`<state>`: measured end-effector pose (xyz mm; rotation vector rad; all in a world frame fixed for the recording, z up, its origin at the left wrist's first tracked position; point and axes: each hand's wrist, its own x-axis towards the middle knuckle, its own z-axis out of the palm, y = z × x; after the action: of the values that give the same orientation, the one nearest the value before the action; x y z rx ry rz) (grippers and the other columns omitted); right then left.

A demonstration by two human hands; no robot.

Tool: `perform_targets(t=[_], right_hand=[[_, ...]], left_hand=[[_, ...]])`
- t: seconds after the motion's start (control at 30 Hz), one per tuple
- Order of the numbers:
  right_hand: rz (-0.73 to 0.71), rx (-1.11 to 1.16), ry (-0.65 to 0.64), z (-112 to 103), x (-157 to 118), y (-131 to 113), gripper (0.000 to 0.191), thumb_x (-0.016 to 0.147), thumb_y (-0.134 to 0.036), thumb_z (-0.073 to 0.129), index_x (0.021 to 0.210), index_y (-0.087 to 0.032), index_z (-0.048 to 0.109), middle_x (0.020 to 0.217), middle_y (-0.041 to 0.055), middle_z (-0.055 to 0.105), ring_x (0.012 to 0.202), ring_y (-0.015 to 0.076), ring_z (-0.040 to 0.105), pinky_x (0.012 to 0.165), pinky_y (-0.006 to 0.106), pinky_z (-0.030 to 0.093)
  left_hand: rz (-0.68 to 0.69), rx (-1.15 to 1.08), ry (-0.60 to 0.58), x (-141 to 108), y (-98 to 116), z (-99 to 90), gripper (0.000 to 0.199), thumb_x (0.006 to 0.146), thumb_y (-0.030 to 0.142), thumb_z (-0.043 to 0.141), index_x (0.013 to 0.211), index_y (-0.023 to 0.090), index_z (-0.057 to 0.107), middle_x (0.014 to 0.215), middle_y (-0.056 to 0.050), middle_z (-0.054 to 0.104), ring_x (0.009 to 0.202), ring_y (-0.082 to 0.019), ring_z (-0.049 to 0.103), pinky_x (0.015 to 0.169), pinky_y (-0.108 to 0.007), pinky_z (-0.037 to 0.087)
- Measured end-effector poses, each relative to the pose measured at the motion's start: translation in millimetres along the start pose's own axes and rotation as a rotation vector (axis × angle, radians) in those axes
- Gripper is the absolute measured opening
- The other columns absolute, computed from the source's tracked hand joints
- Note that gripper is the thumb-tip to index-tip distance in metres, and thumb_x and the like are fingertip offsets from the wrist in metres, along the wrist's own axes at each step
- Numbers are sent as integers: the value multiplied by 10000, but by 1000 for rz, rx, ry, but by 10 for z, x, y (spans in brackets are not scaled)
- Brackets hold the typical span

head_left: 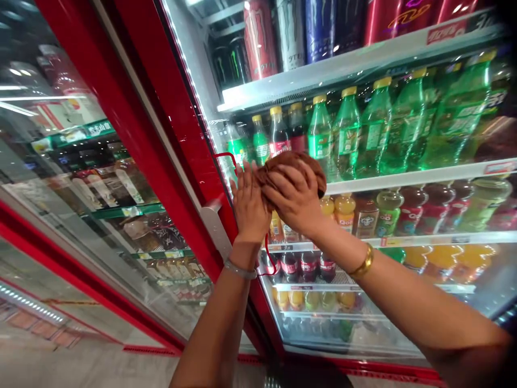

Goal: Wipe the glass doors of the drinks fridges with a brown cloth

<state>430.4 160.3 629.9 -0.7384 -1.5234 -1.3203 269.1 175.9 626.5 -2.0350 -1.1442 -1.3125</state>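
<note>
A bunched brown cloth (313,167) lies against the glass of a red-framed drinks fridge. My right hand (293,191), with a gold bangle at the wrist, presses on the cloth with its fingers curled over it. Just left of it, my left hand (250,202) rests on the glass near the red door frame, fingers stretched out, its edge touching the cloth and holding nothing. A clear bangle circles the left wrist. Behind the glass beside the hands stand green bottles (320,132) with yellow caps.
A metal door handle (214,226) sits on the red frame left of my left hand. Shelves of cans (260,40) and bottles fill the fridge. Further left stands another glass-fronted cabinet with a red frame (121,124). Pale floor (141,369) shows at the bottom.
</note>
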Motion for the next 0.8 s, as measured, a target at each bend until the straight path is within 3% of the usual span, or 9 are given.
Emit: perform_targets(t=[0.13, 0.2, 0.27, 0.33, 0.4, 0.47, 0.57, 0.67, 0.8], right_hand=[[96, -13, -50, 131, 328, 218, 302, 1027, -413, 496, 1275, -370, 663, 1440, -34, 620, 1442, 219, 470, 1283, 544, 289], [190, -16, -28, 59, 200, 341, 327, 1017, -443, 501, 1267, -323, 675, 1469, 7, 591, 1470, 265, 439, 1270, 596, 285], [250, -21, 33, -94, -194, 274, 296, 987, -432, 555, 1211, -301, 697, 1454, 33, 593, 1469, 284, 435, 1253, 607, 308], [261, -3, 82, -260, -721, 1, 217, 935, -373, 646, 1133, -310, 708, 1353, 44, 649, 1430, 270, 467, 1235, 592, 347], [205, 68, -22, -367, -1177, -360, 208, 916, -253, 654, 1106, -312, 714, 1254, 35, 699, 1406, 236, 478, 1239, 558, 349], [156, 96, -97, -384, -1408, -632, 223, 911, -194, 644, 1064, -332, 729, 1190, -5, 736, 1333, 194, 536, 1240, 509, 354], [116, 99, -136, -302, -1325, -630, 226, 921, -223, 655, 1075, -369, 735, 1196, -41, 742, 1329, 186, 546, 1261, 510, 331], [148, 54, -87, -271, -1133, -255, 246, 926, -310, 664, 1154, -379, 723, 1270, -19, 704, 1392, 222, 499, 1281, 549, 305], [261, 60, -33, -470, -1376, 16, 319, 870, -251, 699, 1183, -309, 717, 1353, 40, 638, 1422, 286, 466, 1274, 622, 301]], left_hand=[[-4, 7, 6, 120, -9, -65, 647, 1041, 199, 323, 1677, 144, 220, 1775, -95, 132, 1651, -219, -16, 1362, -525, 14], [7, 21, -31, -54, 22, 5, 653, 1043, 184, 318, 1683, 136, 195, 1770, -110, 150, 1650, -235, -8, 1357, -556, 35], [2, 50, -76, -428, 67, 136, 665, 1045, 182, 335, 1688, 136, 170, 1757, -135, 190, 1650, -261, 32, 1349, -596, 75], [10, 92, -148, -914, 112, 294, 669, 1044, 197, 387, 1683, 134, 199, 1737, -166, 250, 1645, -296, 102, 1342, -622, 123], [46, 118, -225, -1366, 143, 438, 655, 1025, 194, 440, 1658, 116, 289, 1700, -204, 328, 1627, -324, 198, 1335, -620, 187], [17, 131, -247, -1649, 146, 540, 639, 1006, 202, 478, 1621, 73, 362, 1674, -234, 364, 1607, -351, 264, 1321, -608, 259], [2, 145, -180, -1665, 109, 607, 626, 1004, 210, 491, 1599, 42, 391, 1661, -247, 378, 1598, -362, 292, 1314, -611, 275], [93, 107, -75, -1428, 96, 660, 645, 1009, 191, 471, 1630, 73, 345, 1671, -218, 377, 1610, -346, 265, 1325, -641, 192], [114, 47, -42, -1373, 205, 832, 740, 1004, 182, 470, 1687, 147, 188, 1720, -149, 298, 1636, -318, 170, 1339, -629, 105]])
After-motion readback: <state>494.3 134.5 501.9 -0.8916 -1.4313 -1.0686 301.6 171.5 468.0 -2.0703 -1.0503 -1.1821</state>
